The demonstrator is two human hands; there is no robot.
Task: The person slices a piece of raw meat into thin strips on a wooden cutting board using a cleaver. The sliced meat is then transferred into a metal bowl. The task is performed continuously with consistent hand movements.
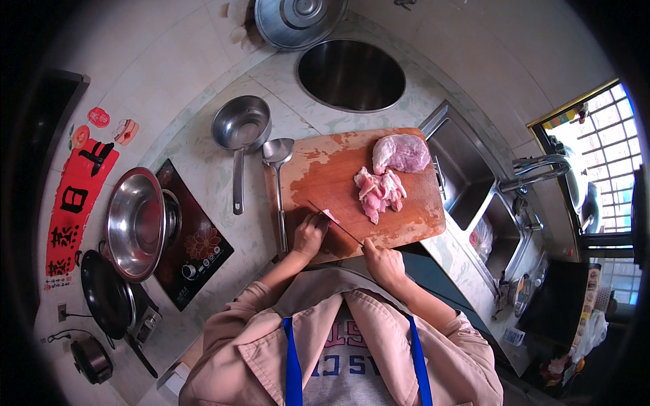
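Note:
My right hand (384,262) grips the handle of a kitchen knife (339,225), whose thin blade slants up and left over the wooden cutting board (325,167). Just left of the blade, my left hand (310,236) presses down on the board with bent fingers. A small piece of raw meat (331,216) shows at the blade, partly hidden by it. Whatever lies under my left fingers cannot be made out. Toward the board's right side is a pile of sliced raw meat (380,193), with a larger uncut piece of raw meat (402,154) touching it behind.
A metal spatula (279,152) lies along the board's left edge, beside a steel ladle (242,124). Farther left, a metal basin (135,223) stands on an induction cooker (195,248), near a black frying pan (106,294). A round opening (350,76) lies behind; a double sink (464,167) is right.

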